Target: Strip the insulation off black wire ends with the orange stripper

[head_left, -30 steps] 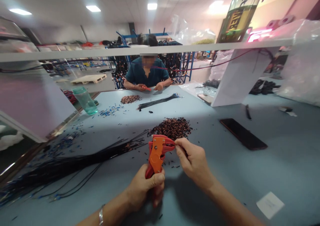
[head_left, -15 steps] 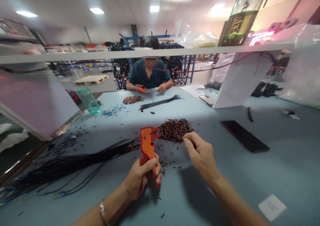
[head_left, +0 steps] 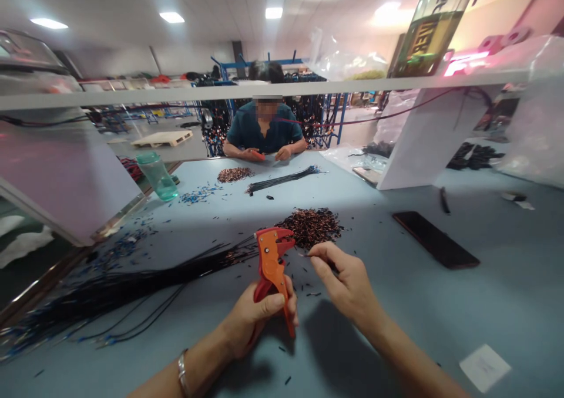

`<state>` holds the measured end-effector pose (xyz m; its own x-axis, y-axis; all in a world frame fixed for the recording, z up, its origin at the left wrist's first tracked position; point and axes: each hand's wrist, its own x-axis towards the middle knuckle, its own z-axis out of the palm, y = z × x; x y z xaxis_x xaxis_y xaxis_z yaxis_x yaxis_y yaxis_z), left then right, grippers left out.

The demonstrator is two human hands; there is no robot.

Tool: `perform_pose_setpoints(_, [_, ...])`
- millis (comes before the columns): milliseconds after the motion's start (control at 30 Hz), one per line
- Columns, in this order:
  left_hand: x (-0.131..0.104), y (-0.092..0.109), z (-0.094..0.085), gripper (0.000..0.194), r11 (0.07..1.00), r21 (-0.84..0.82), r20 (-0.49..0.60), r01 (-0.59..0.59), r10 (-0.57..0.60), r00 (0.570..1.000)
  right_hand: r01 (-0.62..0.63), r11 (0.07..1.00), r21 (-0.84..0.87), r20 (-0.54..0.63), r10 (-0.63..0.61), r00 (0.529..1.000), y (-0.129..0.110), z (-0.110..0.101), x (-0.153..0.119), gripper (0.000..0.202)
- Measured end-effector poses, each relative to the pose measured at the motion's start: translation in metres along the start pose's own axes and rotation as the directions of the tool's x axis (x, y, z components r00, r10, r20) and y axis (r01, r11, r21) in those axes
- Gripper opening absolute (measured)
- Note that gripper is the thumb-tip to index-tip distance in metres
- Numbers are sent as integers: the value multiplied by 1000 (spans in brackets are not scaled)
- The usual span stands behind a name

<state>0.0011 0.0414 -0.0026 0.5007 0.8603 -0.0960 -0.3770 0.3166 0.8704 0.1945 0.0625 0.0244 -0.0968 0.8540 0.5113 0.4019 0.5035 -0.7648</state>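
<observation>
My left hand [head_left: 264, 313] is wrapped round the handles of an orange and red wire stripper [head_left: 273, 263], its jaws pointing up and right. To its right, my right hand [head_left: 341, 275] has thumb and forefinger pinched together; a tiny thin piece seems to show at the fingertips, too small to name. Beyond both hands lies a heap of small black and copper-coloured scraps [head_left: 315, 228]. A long bundle of black wires [head_left: 163, 280] with blue ends stretches from the lower left up to behind the stripper.
Across the table a person [head_left: 264, 128] holds an orange tool near a second scrap pile [head_left: 234, 175] and a small wire bundle [head_left: 284, 179]. A green bottle [head_left: 157, 176] stands at left, a dark phone [head_left: 435, 239] lies at right. A shelf [head_left: 211, 93] crosses above the table.
My left hand and the wire stripper have moved slightly right. My right hand has come left and a little down, closer to the stripper's jaws. The person's hands opposite have shifted slightly.
</observation>
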Motion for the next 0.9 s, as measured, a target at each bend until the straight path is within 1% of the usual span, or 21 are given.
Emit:
perform_pose_setpoints(67, [-1,0,-1,42,999,-28,48,17,-16,999,48,997,57,57,-51,997,-4,2,-2,15])
perform_pose_setpoints(133, [-1,0,-1,41,999,-36,110,38,-34,993,81,992,93,76,-88,993,-7,3,-3,14])
perform_pose_setpoints(200, [-2,0,0,42,999,-18,161,49,-45,986,81,991,108,73,-89,993,-9,4,-4,14])
perform_pose_setpoints(300, [-3,1,2,43,999,27,190,33,-37,981,53,994,94,78,-60,995,-10,4,-5,15])
perform_pose_setpoints(533, [-3,1,-1,40,994,67,124,-91,82,989,5,1000,6,63,-6,998,-9,4,-8,16])
perform_pose_setpoints(633, [-3,-2,-3,38,981,127,104,-147,134,985,-25,1000,-1,51,25,998,-11,5,-8,16])
perform_pose_setpoints(700, [-4,-2,-3,33,956,205,89,-210,195,977,-48,999,5,59,48,997,-13,5,-8,16])
perform_pose_setpoints(733, [-4,-2,-3,30,927,274,78,-256,244,967,-63,998,13,68,62,996,-13,5,-7,16])
perform_pose_setpoints(767, [-5,-2,-4,25,878,367,62,-307,306,950,-81,996,24,78,79,994,-13,6,-7,16])
perform_pose_setpoints(800, [-5,-2,-4,20,805,477,43,-354,381,924,-105,994,38,88,102,991,-13,6,-6,17])
perform_pose_setpoints(833, [-5,-1,-5,15,706,593,31,-387,460,887,-138,989,59,100,132,986,-13,7,-6,17])
perform_pose_setpoints(900, [-5,-1,-7,12,485,780,38,-395,594,804,-225,965,132,144,206,968,-11,8,-6,18])
